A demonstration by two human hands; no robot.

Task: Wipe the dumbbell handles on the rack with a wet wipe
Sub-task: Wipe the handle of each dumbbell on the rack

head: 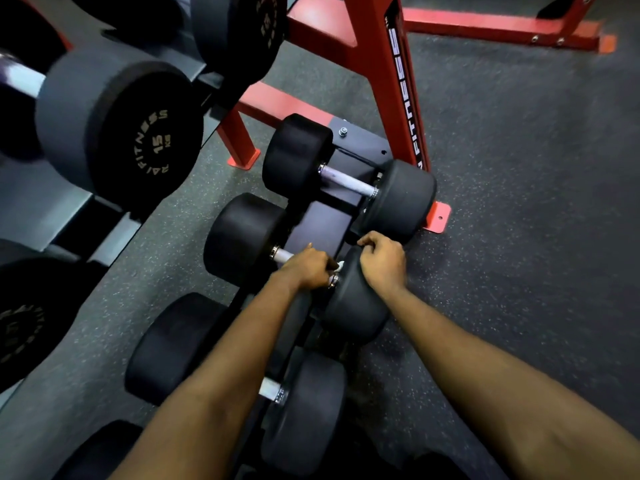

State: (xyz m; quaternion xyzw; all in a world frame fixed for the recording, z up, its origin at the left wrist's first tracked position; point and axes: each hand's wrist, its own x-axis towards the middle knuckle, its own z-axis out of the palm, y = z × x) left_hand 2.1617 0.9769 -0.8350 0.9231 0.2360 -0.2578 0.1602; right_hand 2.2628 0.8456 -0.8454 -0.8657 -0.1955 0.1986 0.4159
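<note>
Several black round-headed dumbbells lie on the bottom shelf of a red rack. My left hand grips the metal handle of the second dumbbell from the far end, with a bit of white wet wipe showing at its fingers. My right hand rests with curled fingers on top of that dumbbell's right head. The far dumbbell's bare handle lies in full view. A nearer dumbbell's handle is partly hidden under my left forearm.
Larger dumbbells, one marked 15 kg, sit on the upper shelf at left. Red rack feet are bolted to the speckled dark rubber floor. Another red frame stands at the back right.
</note>
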